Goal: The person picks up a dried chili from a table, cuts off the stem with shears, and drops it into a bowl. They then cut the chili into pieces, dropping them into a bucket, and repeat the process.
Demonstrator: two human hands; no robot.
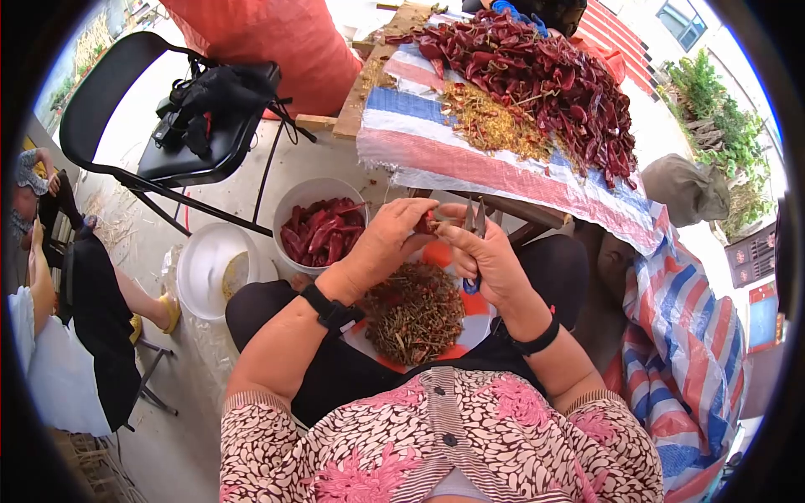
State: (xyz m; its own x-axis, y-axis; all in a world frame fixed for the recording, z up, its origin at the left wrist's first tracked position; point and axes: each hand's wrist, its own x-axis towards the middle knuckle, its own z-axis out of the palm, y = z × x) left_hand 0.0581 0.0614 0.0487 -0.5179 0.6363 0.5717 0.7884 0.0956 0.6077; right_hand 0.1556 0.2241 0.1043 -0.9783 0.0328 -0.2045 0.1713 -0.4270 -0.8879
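Note:
My left hand (392, 237) is closed at the fingertips on a dried red chili (430, 225), mostly hidden by the fingers. In my right hand (490, 256) are scissors (478, 220) with a blue handle, their blades pointing up and away from me. The right fingertips meet the left ones around the chili. Below both hands, cut stems and bits (415, 323) lie heaped on a red-and-white surface (476, 323) between my legs. Left of my left hand, a white bucket (285, 201) holds red chili pods (323, 235).
A table ahead, covered by a striped tarp (411, 155), carries a big heap of dried chilies (537, 75) and yellow seeds (495, 121). A black folding chair (201, 163) with bags, a white tub (205, 268) and a large red sack (277, 50) stand left. Another person (92, 335) sits far left.

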